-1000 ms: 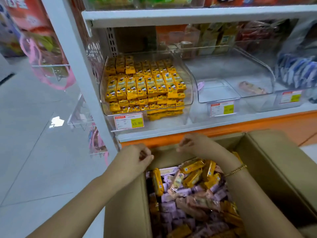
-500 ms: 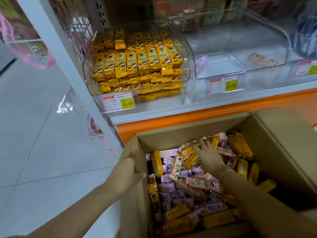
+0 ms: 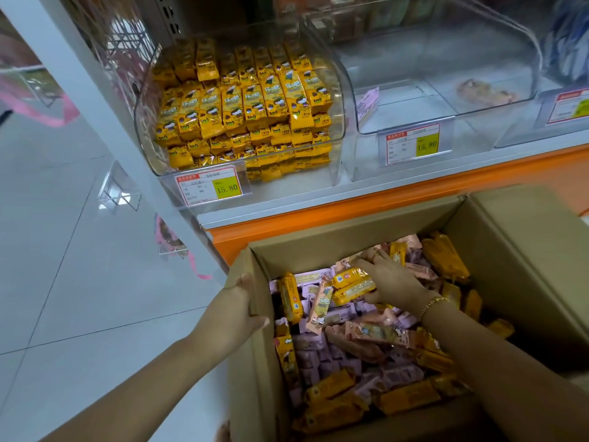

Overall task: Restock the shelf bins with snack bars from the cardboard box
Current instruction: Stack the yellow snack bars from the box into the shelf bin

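One yellow snack bar sits clamped in the right hand — left hand clasps box wall.

Cardboard box was recorded brown. Snack bars were noted yellow, pink and lilac. Shelf edge was listed orange.

— What's underfoot?
— Pale, glossy floor tiles with thin dark grout lines, filling the left side. A bright patch of reflected light shows on them.
— And the furniture?
— A shelving unit. Its white upright slants across the left, with a slotted back panel at the top and an orange plinth along its foot. A pink strap hangs left of the upright.
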`<state>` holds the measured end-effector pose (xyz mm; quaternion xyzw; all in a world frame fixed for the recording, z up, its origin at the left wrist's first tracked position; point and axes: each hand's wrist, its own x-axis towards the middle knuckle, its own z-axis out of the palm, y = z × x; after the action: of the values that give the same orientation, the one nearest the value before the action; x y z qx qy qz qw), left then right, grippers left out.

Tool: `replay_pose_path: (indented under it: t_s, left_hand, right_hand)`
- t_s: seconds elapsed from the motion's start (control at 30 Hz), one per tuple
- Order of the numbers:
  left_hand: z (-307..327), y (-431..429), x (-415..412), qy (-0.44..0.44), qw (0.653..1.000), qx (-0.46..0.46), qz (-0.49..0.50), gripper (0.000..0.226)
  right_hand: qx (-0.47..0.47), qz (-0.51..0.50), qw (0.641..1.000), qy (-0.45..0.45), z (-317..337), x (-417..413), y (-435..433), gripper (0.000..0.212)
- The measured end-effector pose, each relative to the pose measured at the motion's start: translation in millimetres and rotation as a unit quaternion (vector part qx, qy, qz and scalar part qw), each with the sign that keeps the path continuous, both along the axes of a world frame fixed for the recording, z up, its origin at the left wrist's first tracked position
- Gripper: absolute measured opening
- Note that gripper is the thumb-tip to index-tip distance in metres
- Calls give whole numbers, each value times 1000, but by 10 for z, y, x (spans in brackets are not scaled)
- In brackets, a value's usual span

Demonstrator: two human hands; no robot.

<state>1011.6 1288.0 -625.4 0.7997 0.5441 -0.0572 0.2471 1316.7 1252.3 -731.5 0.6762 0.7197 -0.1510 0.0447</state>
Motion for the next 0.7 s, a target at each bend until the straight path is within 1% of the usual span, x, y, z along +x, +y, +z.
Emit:
replay_pose_path:
  t_s: [0.03, 0.07, 0.1, 0.17, 0.2, 0.23, 0.27, 0.3, 0.33, 0.37, 0.4, 0.43, 0.5, 0.53, 0.57, 0.63, 0.67, 0.7]
  left_hand:
    - [28, -7, 18, 15, 1000, 5, -6, 54]
    - [60, -5, 30, 34, 999, 9, -12, 56]
    - [103, 0, 47, 46, 999, 16, -23, 56]
    - [183, 48, 55, 51, 997, 37, -38, 50]
    - [226, 79, 68, 26, 999, 31, -29, 50]
    - [280, 103, 89, -40, 999, -6, -13, 54]
    - [347, 120, 126, -133, 989, -64, 6, 55]
    - [414, 121, 169, -224, 967, -115, 26, 52]
    - [484, 109, 223, -296, 942, -155, 43, 46]
    - [540, 90, 267, -342, 922, -174, 52, 37]
    - [578, 78, 305, -374, 908, -178, 56, 29]
    - [623, 59, 353, -397, 899, -176, 59, 25]
    - [680, 22, 422, -442, 875, -178, 82, 25]
    - [699, 14, 451, -468, 858, -185, 100, 24]
    - [719, 7, 470, -489, 843, -191, 118, 23]
    - [736, 11, 494, -510, 823, -200, 148, 22]
    - [744, 6, 505, -518, 816, -203, 158, 21]
    - [751, -6, 509, -524, 810, -204, 167, 21]
  right_hand:
    - [-7, -21, 999, 46, 45, -22, -15, 72]
    - [-18, -53, 992, 114, 121, -58, -23, 70]
    - [-32, -87, 976, 198, 222, -109, -26, 66]
    - [-64, -133, 920, 362, 474, -251, -41, 46]
    - [-81, -144, 888, 430, 607, -333, -53, 35]
    - [-94, -154, 851, 493, 737, -411, -71, 27]
    - [-108, -165, 807, 556, 850, -484, -90, 25]
    - [-122, -168, 756, 620, 964, -558, -116, 28]
    - [-132, -162, 711, 672, 1053, -618, -138, 36]
    - [-141, -151, 675, 709, 1135, -674, -161, 47]
    - [-148, -141, 652, 730, 1199, -724, -176, 56]
    - [-152, -137, 633, 747, 1256, -767, -189, 61]
    - [-146, -155, 606, 767, 1361, -812, -214, 56]
    - [-137, -173, 600, 769, 1405, -816, -223, 52]
    - [-127, -185, 605, 764, 1444, -817, -239, 49]
    - [-89, -198, 640, 737, 1506, -808, -268, 45]
    - [-54, -204, 656, 725, 1534, -803, -280, 42]
    - [-14, -212, 663, 718, 1569, -804, -296, 35]
